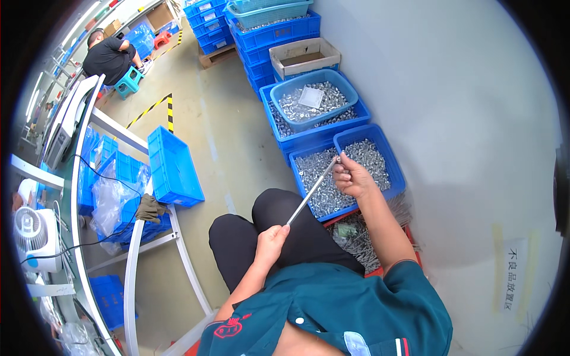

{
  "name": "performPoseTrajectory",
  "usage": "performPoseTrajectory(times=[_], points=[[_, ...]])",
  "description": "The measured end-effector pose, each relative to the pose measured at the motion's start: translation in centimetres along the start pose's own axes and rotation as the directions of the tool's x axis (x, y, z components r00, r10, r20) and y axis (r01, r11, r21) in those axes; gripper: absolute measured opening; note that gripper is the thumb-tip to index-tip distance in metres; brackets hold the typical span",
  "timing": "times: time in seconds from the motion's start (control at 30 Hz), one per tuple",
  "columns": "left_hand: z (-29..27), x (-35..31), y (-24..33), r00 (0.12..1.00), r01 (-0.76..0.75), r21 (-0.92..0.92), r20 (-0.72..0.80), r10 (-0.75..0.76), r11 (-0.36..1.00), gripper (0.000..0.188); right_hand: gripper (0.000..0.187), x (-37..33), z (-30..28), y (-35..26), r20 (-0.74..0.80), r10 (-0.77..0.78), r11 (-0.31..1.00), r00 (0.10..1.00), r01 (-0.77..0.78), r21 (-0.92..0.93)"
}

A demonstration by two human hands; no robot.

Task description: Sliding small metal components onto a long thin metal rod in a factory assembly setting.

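Note:
My left hand (pixel 272 244) is closed round the lower end of a thin metal rod (pixel 310 196), which slants up and to the right over my lap. At the rod's upper tip, the fingers of my right hand (pixel 352 177) pinch a small silvery metal part (pixel 338 159); its exact kind is too small to tell. Under the right hand stands a blue bin (pixel 399 172) heaped with small shiny metal parts (pixel 365 155). More such parts (pixel 317 173) fill the bin beside it. Below my right forearm lie many loose metal rods (pixel 361 240), partly hidden by the arm.
Behind the bins, a light-blue basket (pixel 350 83) of metal parts sits on a stacked bin. A white wall (pixel 463 148) rises at right. At left are a white-framed bench (pixel 132 285), a tilted blue crate (pixel 189 172) and a fan (pixel 32 231). A person (pixel 105 58) sits far left.

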State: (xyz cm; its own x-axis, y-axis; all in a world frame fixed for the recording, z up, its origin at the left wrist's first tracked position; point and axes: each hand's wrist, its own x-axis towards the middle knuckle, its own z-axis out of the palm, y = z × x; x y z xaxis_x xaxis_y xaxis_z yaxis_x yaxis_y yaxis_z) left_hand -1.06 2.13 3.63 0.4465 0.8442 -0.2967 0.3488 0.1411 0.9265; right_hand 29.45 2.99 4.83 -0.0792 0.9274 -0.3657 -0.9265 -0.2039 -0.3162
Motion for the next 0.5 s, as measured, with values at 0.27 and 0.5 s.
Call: performPoseTrajectory(times=[0.27,0.5], points=[[0.0,0.0,0.1,1.0,-0.012,0.013,0.01,0.011,1.0,0.039,0.025,0.4,1.1,-0.3,-0.007,0.068,0.989,0.998,-0.068,-0.133],[0.0,0.1,0.3,1.0,-0.026,0.016,0.011,0.026,1.0,0.038,0.022,0.1,1.1,-0.7,0.005,-0.004,1.0,1.0,0.004,-0.021]])
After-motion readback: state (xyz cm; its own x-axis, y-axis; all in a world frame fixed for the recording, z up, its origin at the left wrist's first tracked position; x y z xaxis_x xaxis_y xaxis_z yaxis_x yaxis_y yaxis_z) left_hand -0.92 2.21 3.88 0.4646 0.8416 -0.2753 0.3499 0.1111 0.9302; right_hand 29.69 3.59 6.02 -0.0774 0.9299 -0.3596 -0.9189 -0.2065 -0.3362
